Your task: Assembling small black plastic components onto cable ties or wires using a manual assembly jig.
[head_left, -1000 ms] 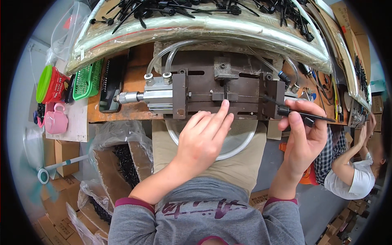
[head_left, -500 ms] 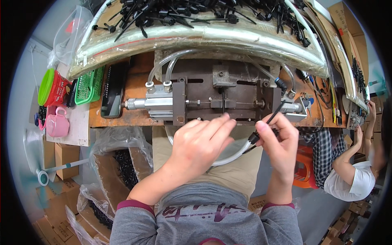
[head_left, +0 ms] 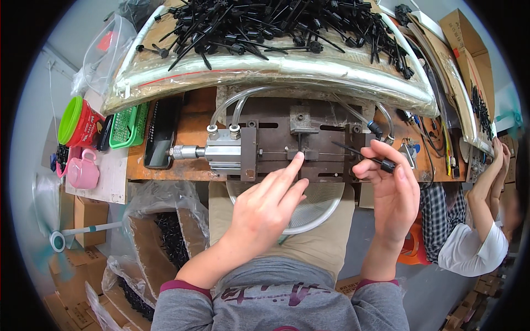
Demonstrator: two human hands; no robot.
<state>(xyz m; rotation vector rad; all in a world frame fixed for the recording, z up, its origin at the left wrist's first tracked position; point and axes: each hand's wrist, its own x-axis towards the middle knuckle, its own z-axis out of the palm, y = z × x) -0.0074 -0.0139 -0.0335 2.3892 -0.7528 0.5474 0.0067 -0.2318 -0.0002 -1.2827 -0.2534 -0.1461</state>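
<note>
My left hand [head_left: 265, 199] reaches over the front of a dark metal clamping fixture [head_left: 273, 117]. Its index finger is stretched out, the tip at the small centre block [head_left: 302, 155], where a thin black strip [head_left: 300, 142] stands upright. The other fingers are loosely bent and hold nothing. To the right, my right hand [head_left: 393, 187] pinches a black cable tie with a round head [head_left: 387, 165], its thin tail pointing up and left toward the fixture. A white mesh basket [head_left: 317, 225] rests on my lap below the left hand.
Behind the fixture, a plastic-covered tray [head_left: 265, 71] carries a heap of black ties. Air hoses [head_left: 221, 107] arch over the silver cylinder [head_left: 223, 149]. Green basket [head_left: 128, 126], red tub [head_left: 83, 122] and pink cup [head_left: 83, 169] stand left. A co-worker [head_left: 475, 243] sits at right.
My left index finger has come onto the centre block. My right hand has risen and moved right, away from the basket rim, with the cable tie's tail now turned toward the fixture.
</note>
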